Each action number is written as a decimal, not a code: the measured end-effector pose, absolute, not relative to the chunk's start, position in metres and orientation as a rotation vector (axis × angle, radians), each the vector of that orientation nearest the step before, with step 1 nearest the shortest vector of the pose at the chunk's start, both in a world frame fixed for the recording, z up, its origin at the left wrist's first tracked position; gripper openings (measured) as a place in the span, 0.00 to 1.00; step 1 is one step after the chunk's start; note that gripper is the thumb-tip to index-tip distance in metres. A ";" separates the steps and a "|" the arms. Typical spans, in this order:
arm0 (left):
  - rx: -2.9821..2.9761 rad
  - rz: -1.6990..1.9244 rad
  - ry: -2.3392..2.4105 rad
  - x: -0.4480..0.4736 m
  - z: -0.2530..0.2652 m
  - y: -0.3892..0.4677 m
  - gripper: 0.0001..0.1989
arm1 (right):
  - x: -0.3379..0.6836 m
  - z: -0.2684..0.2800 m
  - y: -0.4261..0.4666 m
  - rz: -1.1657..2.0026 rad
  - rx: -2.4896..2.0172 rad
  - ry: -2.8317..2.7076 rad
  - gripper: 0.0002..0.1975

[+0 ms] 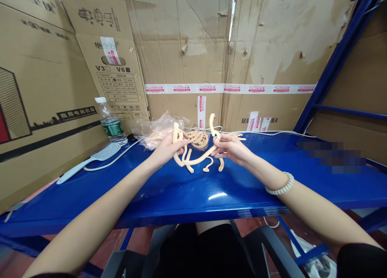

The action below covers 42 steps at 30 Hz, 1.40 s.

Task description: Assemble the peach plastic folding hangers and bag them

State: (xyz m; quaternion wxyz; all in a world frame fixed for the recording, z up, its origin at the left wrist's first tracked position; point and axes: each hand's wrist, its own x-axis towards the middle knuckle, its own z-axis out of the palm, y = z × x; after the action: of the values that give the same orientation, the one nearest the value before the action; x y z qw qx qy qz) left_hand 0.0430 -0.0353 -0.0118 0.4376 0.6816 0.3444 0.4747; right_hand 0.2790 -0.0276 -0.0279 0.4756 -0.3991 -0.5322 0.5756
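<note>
My left hand (171, 148) is closed around one end of a cream plastic clothes hanger frame (198, 160), just above the blue table. At the frame's other end, the fingers of my right hand (231, 149) pinch it where a curved cream arm (213, 122) sticks up. Whether that arm is joined to the frame, I cannot tell. Below and between my hands lie a small cream hook (208, 165), a slim cream strip (189, 167) and a short curved piece (221, 165). My fingers hide parts of the frame.
Behind my hands sit a clear plastic bag (157, 130) of cream parts and a bundle of cream pieces (199, 139). To the left are a water bottle (111, 124), a pale blue hairbrush (104, 153) and a white cable (121, 155). Cardboard (187, 60) walls the blue table (181, 197).
</note>
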 end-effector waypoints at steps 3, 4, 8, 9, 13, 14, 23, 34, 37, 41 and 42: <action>1.829 1.016 0.845 0.043 -0.015 -0.039 0.11 | 0.279 -0.030 -0.028 1.309 -0.932 -1.385 0.09; 1.881 0.975 0.834 0.043 -0.017 -0.040 0.12 | 0.278 -0.032 -0.028 1.326 -0.905 -1.389 0.11; 1.989 0.832 0.730 0.046 -0.028 -0.046 0.15 | 0.273 -0.041 -0.027 1.475 -0.776 -1.382 0.18; 1.957 0.822 0.710 0.048 -0.030 -0.047 0.16 | 0.272 -0.043 -0.027 1.495 -0.751 -1.393 0.19; 1.633 0.880 0.685 0.056 -0.035 -0.048 0.22 | 0.265 -0.048 -0.031 1.522 -0.667 -1.478 0.21; 1.559 0.859 0.682 0.058 -0.035 -0.048 0.23 | 0.264 -0.049 -0.032 1.511 -0.651 -1.505 0.21; 1.833 0.629 0.793 0.057 -0.033 -0.052 0.16 | 0.265 -0.047 -0.036 1.094 -0.549 -1.785 0.11; 2.363 0.704 0.796 0.059 -0.028 -0.063 0.19 | 0.274 -0.038 -0.037 0.600 -0.415 -2.067 0.06; 2.400 0.675 0.808 0.059 -0.029 -0.062 0.19 | 0.277 -0.035 -0.040 0.350 -0.337 -2.204 0.08; 2.413 0.637 0.805 0.058 -0.030 -0.061 0.19 | 0.280 -0.033 -0.045 0.238 -0.271 -2.280 0.13; 2.399 0.634 0.802 0.059 -0.031 -0.061 0.19 | 0.279 -0.033 -0.046 0.219 -0.250 -2.299 0.14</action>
State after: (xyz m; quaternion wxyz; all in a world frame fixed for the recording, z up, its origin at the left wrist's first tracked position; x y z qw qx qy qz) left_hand 0.0586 -0.0612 -0.0307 0.2638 0.8874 0.2965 0.2344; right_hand 0.2794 -0.0462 -0.0330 0.3978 -0.0988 -0.9080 0.0863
